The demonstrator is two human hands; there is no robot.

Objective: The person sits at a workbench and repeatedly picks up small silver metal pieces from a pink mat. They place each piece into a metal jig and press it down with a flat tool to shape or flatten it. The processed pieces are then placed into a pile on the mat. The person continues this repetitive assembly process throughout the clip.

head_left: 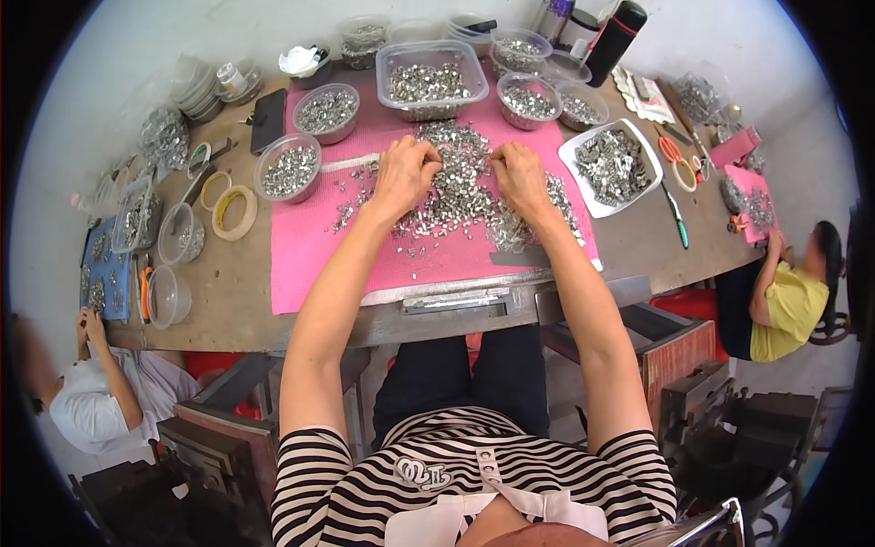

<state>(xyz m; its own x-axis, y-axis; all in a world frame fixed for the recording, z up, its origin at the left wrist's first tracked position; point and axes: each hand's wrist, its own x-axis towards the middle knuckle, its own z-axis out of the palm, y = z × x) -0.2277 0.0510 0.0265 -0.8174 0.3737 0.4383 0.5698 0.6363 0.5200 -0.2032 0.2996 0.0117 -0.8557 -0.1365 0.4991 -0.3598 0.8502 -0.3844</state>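
A loose heap of small shiny metal parts [460, 196] is spread over a pink mat [310, 251]. My left hand [406, 175] rests at the heap's left side, its thumb and fingers pinched together. Across the heap, my right hand [521, 179] is curled in a similar pinch. Whatever either hand holds is too small or too hidden to make out. Just beyond the heap stands a clear rectangular tub [433, 50] of metal parts. A white tray [576, 193] with larger metal pieces lies right of my right hand.
Round clear bowls [314, 169] of parts flank the mat. Tape rolls [235, 213] and a black phone-like slab [269, 120] lie left. Orange-handled scissors [676, 150], a green-handled tool [681, 230] and a black flask [617, 44] are right. Co-workers sit at both table ends, one in a yellow shirt [791, 310].
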